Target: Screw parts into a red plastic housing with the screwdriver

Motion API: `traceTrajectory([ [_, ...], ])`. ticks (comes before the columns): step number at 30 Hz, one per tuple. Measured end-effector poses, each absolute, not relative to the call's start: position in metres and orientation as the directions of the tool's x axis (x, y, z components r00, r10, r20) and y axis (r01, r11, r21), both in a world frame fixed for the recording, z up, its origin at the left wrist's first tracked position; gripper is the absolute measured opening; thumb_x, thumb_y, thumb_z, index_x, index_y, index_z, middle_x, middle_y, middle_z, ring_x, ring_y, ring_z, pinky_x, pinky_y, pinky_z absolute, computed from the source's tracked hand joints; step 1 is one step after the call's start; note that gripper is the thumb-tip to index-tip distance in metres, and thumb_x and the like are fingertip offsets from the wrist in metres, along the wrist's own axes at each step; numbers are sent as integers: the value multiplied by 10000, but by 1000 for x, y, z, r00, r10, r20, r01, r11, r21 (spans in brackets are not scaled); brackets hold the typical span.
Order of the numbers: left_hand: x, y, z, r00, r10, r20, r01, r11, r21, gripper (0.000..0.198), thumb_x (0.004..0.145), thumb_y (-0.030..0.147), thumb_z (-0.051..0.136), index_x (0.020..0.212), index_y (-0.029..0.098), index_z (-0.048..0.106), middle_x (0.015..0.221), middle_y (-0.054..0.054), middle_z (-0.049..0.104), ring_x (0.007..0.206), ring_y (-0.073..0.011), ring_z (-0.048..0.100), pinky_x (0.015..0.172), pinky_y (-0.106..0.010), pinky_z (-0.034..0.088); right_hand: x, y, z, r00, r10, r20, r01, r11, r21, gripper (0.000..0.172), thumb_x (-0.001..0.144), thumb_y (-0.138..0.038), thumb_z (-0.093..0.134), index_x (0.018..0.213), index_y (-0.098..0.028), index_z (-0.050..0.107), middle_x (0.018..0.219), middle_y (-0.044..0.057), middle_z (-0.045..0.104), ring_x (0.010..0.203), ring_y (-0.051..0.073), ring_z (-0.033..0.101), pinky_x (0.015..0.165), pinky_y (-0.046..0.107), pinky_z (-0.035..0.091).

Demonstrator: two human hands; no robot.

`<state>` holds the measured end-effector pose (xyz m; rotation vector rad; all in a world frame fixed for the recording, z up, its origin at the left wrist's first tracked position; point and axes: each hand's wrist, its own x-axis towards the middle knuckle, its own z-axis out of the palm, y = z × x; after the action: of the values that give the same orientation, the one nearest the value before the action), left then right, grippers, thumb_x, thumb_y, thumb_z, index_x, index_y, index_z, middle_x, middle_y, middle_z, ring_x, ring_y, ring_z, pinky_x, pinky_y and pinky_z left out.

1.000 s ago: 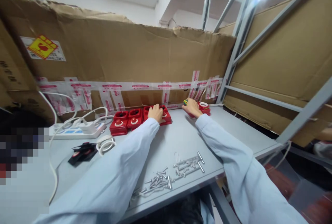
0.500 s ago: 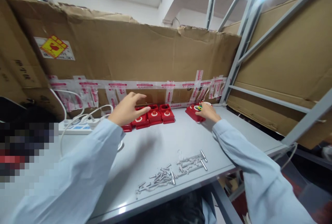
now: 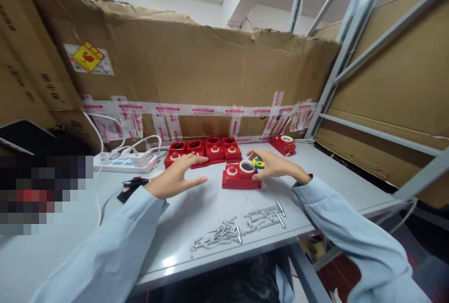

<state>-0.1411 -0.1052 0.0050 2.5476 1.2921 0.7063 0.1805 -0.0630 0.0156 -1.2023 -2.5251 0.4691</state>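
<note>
My right hand is at the right end of a red housing, which has a red knob and a white-ringed round opening. It grips this end, with a green-and-yellow handle, like a screwdriver's, also in it; the rest of that tool is hidden. My left hand hovers over the table with fingers apart and holds nothing. Just beyond it several similar red housings stand in a row, with dark round openings. Nearer me lies a pile of metal screws, beside T-shaped metal pieces.
Another red housing with a white ring stands at the back right. A white power strip with plugs and cables lies at the left, near a small black item. Cardboard walls the back; a metal frame rises at the right.
My right hand has brought a red housing from the back right to the middle, nearer me. My left hand stays raised and open, slightly lower. The view has shifted a little.
</note>
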Motion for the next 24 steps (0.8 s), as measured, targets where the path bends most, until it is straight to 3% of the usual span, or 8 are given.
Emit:
traceTrajectory([
  [4,-128,-105,-13,534,800,273,691,-599,405,728,770,576,571,1375,255,324,1401,-110,407,1328,-328,321,1056,-491,315,128,-68,9,-736,635,235,463,725,-510,551,642,-290,727,1123,-178,482,1124,83,581,1022,198,557,901,341,434],
  [6,-124,-104,-21,575,766,287,650,-641,408,816,750,564,605,1412,267,232,1435,-118,361,1321,-318,339,1048,-479,329,111,-71,7,-743,589,316,363,752,-550,513,659,-343,727,1096,-183,511,1083,67,600,988,180,570,870,319,449],
  [8,-121,-102,-29,601,748,280,641,-661,390,848,736,546,629,1416,264,209,1427,-125,377,1280,-313,399,1027,-479,346,106,-72,7,-642,628,440,338,747,-572,364,700,-384,692,971,-179,563,938,39,631,851,155,589,772,290,467],
  [11,-120,-99,-35,582,769,265,675,-638,370,779,722,518,650,1368,258,299,1376,-113,454,1231,-317,454,1000,-485,360,117,-69,10,-264,748,609,345,663,-665,251,787,-415,580,718,-181,519,627,-16,561,567,113,517,562,250,426],
  [13,-120,-98,-36,573,767,288,654,-640,403,738,719,494,656,1337,249,336,1360,-106,471,1211,-297,477,981,-442,393,132,-64,11,-76,781,620,306,610,-731,265,819,-419,513,686,-192,479,563,-28,524,514,113,491,509,244,398],
  [15,-121,-97,-36,576,761,299,621,-645,445,740,711,470,664,1332,237,335,1339,-107,487,1176,-276,510,955,-396,426,146,-59,11,-27,783,621,374,584,-720,269,822,-413,484,674,-189,488,585,-17,535,552,121,505,537,245,399],
  [19,-123,-96,-39,562,780,276,627,-619,473,786,661,438,702,1328,248,333,1224,-88,577,1065,-275,588,897,-376,463,159,-58,11,-124,814,568,642,502,-579,369,812,-462,485,578,-177,469,562,-16,488,567,111,454,561,241,370],
  [24,-122,-94,-44,544,768,338,580,-635,510,756,648,430,703,1299,243,368,1224,-85,580,1051,-266,599,891,-364,466,163,-66,20,-261,864,430,582,496,-644,311,750,-439,587,626,-163,517,505,-24,501,463,99,482,452,223,378],
])
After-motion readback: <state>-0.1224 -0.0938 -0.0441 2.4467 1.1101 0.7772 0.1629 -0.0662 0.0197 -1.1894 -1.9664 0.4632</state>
